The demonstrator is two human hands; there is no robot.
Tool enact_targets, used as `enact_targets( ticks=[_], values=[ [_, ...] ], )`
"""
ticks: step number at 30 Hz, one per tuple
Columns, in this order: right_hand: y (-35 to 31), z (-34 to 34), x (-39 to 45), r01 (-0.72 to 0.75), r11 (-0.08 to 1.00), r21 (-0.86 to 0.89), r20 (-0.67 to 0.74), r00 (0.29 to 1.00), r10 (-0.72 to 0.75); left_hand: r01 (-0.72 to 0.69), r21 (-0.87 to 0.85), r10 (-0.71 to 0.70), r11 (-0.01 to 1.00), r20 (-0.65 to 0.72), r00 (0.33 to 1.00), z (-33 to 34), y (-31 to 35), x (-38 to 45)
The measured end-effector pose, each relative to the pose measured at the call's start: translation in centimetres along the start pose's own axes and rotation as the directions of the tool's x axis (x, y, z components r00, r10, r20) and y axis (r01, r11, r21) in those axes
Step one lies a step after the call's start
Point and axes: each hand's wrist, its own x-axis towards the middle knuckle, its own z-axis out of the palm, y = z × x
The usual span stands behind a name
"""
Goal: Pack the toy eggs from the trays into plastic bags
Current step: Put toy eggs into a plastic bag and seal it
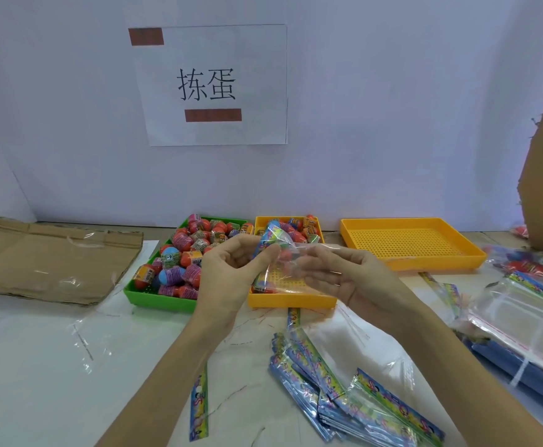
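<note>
A big white desk [37, 366] holds everything. At the back right sits a yellow tray [412, 243] with nothing in it. Beside the middle, a green tray [154, 295] is piled full of toy eggs [192, 250]. Right next to it, touching, is a second yellow tray [292, 300] with only a few eggs left at its far end. A flat piece of cardboard [44, 256] lies on the left. A heap of new bags [344, 391] with bright printed tops lies near the front, and a stack of clear packs [521, 321] sits on the right.

Above the trays, the left hand [228, 272] pinches one side of a clear plastic bag [283, 262] with thumb and fingers. The right hand [344, 272] has its fingers at the bag's other side, lightly curled under the film. It looks like the hands are pulling the mouth open. Something red shows through the bag, but it is hard to tell if it is inside.

The bag is thin, soft and slippery, so it will likely flop and cling shut. Holding it by the top edges seems best. The eggs look light, hard and smooth, and may roll, so each one is best held round its middle.
</note>
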Motion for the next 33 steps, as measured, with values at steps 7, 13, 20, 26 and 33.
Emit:
enact_targets(
  ticks=[7, 13, 20, 26, 33],
  values=[
    [0.3, -0.1, 0.1, 0.026, 0.997, 0.074, 0.054, 0.998, -0.03, 0.193, -0.237, -0.187, 0.952, 0.045, 0.981, 0.3, 0.1, 0.0],
    [0.4, 0.6, 0.1, 0.199, 0.944, -0.264, -0.027, 0.977, -0.213, 0.099, 0.109, -0.099, 0.989, -0.004, 0.995, -0.1, -0.3, 0.3],
    [0.7, 1.5, -0.4, 0.269, 0.756, -0.597, 0.032, 0.949, -0.312, -0.597, 0.651, 0.381, 0.469, 0.461, 0.801, -1.0, -0.1, 0.5],
    [0.9, 2.8, -0.8, 0.423, 0.674, -0.605, 0.094, 0.879, -0.467, -0.626, 0.63, 0.452, 0.459, 0.442, 0.775, -1.4, 0.4, 0.4],
    [2.3, 2.3, 0.3, 0.334, 0.584, -0.74, 0.022, 0.88, -0.475, -0.165, 0.512, 0.287, 0.843, -0.167, 0.943, -4.3, 1.2, 2.1]
  ],
)
